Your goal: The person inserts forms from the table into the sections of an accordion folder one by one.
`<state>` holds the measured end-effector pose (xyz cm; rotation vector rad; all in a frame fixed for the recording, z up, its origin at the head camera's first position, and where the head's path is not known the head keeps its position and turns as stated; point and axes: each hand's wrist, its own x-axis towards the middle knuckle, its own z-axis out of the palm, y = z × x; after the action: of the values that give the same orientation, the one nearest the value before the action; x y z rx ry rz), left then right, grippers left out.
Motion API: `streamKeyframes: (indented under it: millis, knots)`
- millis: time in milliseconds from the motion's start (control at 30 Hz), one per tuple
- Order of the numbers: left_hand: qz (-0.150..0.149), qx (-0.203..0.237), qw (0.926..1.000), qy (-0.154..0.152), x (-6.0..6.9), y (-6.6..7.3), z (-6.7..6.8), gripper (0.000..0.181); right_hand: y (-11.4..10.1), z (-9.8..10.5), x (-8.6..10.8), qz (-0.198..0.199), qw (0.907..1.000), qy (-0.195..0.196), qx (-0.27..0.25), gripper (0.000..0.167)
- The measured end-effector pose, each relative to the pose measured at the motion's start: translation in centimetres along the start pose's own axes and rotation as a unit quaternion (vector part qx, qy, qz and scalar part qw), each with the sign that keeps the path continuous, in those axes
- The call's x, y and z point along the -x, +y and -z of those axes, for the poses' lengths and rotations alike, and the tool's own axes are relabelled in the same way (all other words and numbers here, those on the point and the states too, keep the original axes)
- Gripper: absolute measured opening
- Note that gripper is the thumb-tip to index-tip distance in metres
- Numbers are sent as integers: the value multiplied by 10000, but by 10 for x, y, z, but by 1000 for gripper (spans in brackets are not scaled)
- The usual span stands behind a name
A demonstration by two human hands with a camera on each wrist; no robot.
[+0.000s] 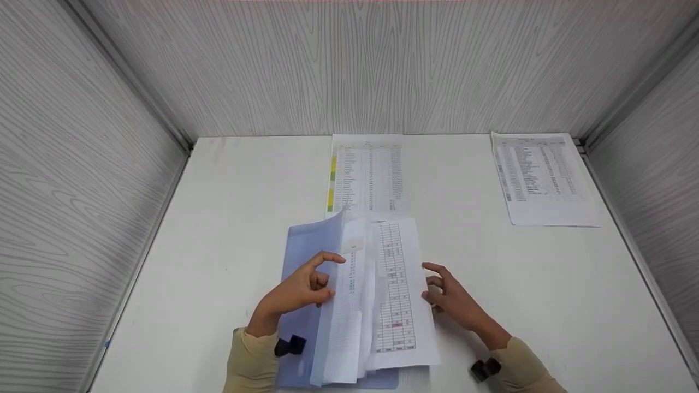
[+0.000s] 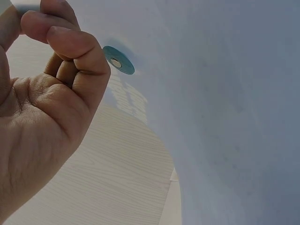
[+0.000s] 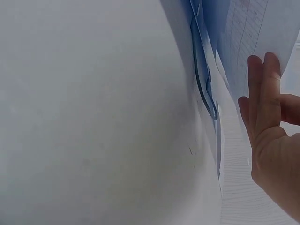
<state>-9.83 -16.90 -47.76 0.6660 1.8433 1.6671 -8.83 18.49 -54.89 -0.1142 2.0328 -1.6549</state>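
Observation:
A translucent blue plastic document folder (image 1: 308, 256) lies on the table with its cover raised and printed sheets inside. My left hand (image 1: 300, 284) pinches the edge of the raised cover between thumb and index finger; the other fingers are curled. A round teal snap button (image 2: 118, 60) shows on the plastic beside that hand (image 2: 56, 89) in the left wrist view. To the right, my right hand (image 1: 450, 297) holds the right edge of a printed table sheet (image 1: 398, 295), thumb on one side. The right wrist view shows two of its fingers (image 3: 265, 93) straight against the paper.
Behind the folder lies a printed list (image 1: 366, 174) with yellow and green marks along its left side. Another printed sheet (image 1: 546, 180) is at the back right. Grey wood-grain panels (image 1: 366, 65) stand around the white table (image 1: 240, 185).

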Motion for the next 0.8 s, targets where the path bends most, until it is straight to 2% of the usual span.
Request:
streamKeyframes:
  millis: [200,333,800]
  knots:
    - [95,9,10000,22,0,0,0,57,-1,-1,0,60,9997,-121,-187,67]
    - [50,-45,10000,41,0,0,0,57,-3,-3,1,109,9990,-126,-408,67]
    - [-22,11,10000,51,0,1,0,57,-3,-27,-5,230,9983,172,-502,72]
